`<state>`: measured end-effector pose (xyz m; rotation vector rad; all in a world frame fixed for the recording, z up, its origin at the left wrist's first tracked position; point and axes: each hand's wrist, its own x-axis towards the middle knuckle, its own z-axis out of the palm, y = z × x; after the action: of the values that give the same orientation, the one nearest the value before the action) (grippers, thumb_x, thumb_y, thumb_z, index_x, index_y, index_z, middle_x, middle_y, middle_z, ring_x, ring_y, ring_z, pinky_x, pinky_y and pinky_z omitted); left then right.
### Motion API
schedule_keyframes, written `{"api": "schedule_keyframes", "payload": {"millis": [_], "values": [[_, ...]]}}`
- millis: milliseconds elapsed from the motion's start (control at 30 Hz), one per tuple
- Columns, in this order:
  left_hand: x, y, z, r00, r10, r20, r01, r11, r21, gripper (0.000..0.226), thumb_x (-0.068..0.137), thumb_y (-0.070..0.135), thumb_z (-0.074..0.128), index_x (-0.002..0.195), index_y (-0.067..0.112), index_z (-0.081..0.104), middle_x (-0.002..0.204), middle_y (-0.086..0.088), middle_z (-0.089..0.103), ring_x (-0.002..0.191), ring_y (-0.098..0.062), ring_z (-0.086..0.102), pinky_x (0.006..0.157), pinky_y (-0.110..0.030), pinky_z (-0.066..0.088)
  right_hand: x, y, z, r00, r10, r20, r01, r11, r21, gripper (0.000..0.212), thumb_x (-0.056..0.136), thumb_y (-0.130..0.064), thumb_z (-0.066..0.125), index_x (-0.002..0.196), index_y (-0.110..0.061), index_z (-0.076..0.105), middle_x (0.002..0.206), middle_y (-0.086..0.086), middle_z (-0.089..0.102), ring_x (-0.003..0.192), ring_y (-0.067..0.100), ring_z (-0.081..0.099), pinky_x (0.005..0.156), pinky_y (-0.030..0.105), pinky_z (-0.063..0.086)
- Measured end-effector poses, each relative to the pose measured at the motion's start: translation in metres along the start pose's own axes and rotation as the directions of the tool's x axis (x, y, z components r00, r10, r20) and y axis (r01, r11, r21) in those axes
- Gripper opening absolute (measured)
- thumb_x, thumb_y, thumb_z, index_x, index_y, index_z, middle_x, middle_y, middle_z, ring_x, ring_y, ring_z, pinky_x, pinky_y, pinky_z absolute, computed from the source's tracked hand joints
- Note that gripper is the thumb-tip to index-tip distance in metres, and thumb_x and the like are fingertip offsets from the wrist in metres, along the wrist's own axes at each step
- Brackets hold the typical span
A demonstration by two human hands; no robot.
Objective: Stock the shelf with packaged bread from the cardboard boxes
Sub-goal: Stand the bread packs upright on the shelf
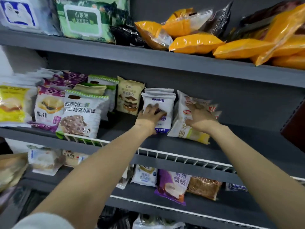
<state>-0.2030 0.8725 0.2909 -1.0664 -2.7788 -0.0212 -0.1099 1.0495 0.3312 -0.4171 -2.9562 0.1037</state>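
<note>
Both hands are up on the middle shelf point(231, 139): left hand point(149, 115) lies with relaxed fingers on a white pack point(162, 103), right hand point(200, 119) is spread wide against a cream pack point(184, 129).

Grey shelf point(165, 63); orange packets point(196, 42) at 1 o'clock; white-and-blue bread pack point(162, 103) at centre; purple floral pack point(49, 106) and yellow pack point(13, 104) at 9 o'clock; white wire rail point(181, 157).
</note>
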Motion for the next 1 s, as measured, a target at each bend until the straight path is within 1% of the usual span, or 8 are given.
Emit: {"api": "schedule_keyframes", "payload": {"millis": [100,333,533,633,733,833,933,1000], "values": [[0.0,0.002,0.007,0.999,-0.029,-0.038,0.029,0.999,0.017,0.089,0.079,0.021,0.072,0.148,0.034,0.018,0.159,-0.001,-0.003,0.147,-0.025,-0.003,0.115,-0.045,0.014,-0.01,0.002,0.009,1.0,0.003,0.008,-0.003,0.999,-0.047,0.095,0.08,-0.044,0.067,0.151,-0.022,0.007,0.156,0.007,0.012,0.145,0.028,0.011,0.116,0.043,0.017],[0.0,0.005,0.007,0.998,-0.047,-0.043,0.048,0.999,0.02,0.086,0.083,0.007,0.064,0.148,0.034,0.016,0.159,0.001,0.0,0.147,-0.024,-0.003,0.116,-0.042,0.013,-0.002,-0.005,0.005,0.998,0.039,0.05,-0.031,0.987,-0.155,0.087,0.079,-0.035,0.07,0.147,-0.018,0.018,0.149,0.008,0.026,0.141,0.028,0.024,0.115,0.046,0.02],[-0.009,0.01,-0.007,0.988,-0.059,-0.14,0.044,0.993,-0.112,0.062,0.086,0.013,0.059,0.142,0.025,0.034,0.15,-0.001,0.029,0.138,-0.023,0.026,0.108,-0.037,0.028,-0.015,-0.007,0.016,0.998,0.032,-0.055,-0.036,0.995,-0.091,0.105,0.079,-0.04,0.067,0.151,-0.014,-0.004,0.153,0.011,0.013,0.144,0.03,0.011,0.119,0.049,0.004],[-0.018,0.008,-0.022,0.964,-0.132,-0.23,0.069,0.963,-0.261,0.042,0.088,0.018,0.056,0.129,0.018,0.047,0.129,-0.008,0.052,0.12,-0.028,0.048,0.087,-0.035,0.044,-0.026,-0.022,0.016,0.966,-0.095,-0.241,0.104,0.994,0.025,0.087,0.083,-0.031,0.063,0.151,-0.014,0.011,0.152,0.01,0.02,0.14,0.03,0.018,0.118,0.043,0.015],[-0.037,-0.006,-0.035,0.936,-0.23,-0.266,0.134,0.932,-0.336,0.033,0.089,0.022,0.053,0.122,0.016,0.052,0.116,-0.01,0.063,0.106,-0.033,0.059,0.074,-0.034,0.045,-0.033,-0.055,0.015,0.922,-0.193,-0.336,0.258,0.953,0.161,0.057,0.087,-0.019,0.057,0.141,-0.016,0.039,0.142,0.008,0.039,0.133,0.027,0.033,0.107,0.039,0.033],[-0.069,-0.035,-0.041,0.905,-0.318,-0.282,0.195,0.901,-0.388,0.027,0.091,0.023,0.051,0.116,0.015,0.058,0.105,-0.011,0.067,0.099,-0.033,0.062,0.071,-0.032,0.047,-0.032,-0.098,0.019,0.916,-0.262,-0.304,0.36,0.871,0.334,0.034,0.088,-0.016,0.055,0.122,-0.014,0.058,0.118,0.009,0.058,0.111,0.026,0.053,0.092,0.04,0.047],[-0.114,-0.078,-0.04,0.883,-0.393,-0.256,0.264,0.868,-0.422,0.022,0.092,0.024,0.052,0.109,0.014,0.062,0.099,-0.006,0.07,0.095,-0.027,0.063,0.075,-0.035,0.052,-0.037,-0.156,0.024,0.916,-0.321,-0.243,0.4,0.784,0.474,0.024,0.091,-0.016,0.055,0.112,-0.016,0.064,0.105,0.003,0.067,0.096,0.018,0.061,0.084,0.035,0.05],[-0.15,-0.111,-0.036,0.85,-0.469,-0.241,0.342,0.838,-0.425,0.019,0.092,0.025,0.052,0.103,0.015,0.063,0.092,-0.005,0.069,0.087,-0.025,0.064,0.068,-0.032,0.049,-0.045,-0.201,0.031,0.905,-0.38,-0.193,0.422,0.733,0.533,0.022,0.092,-0.017,0.055,0.111,-0.016,0.066,0.103,0.002,0.069,0.093,0.016,0.062,0.082,0.034,0.051]]}}
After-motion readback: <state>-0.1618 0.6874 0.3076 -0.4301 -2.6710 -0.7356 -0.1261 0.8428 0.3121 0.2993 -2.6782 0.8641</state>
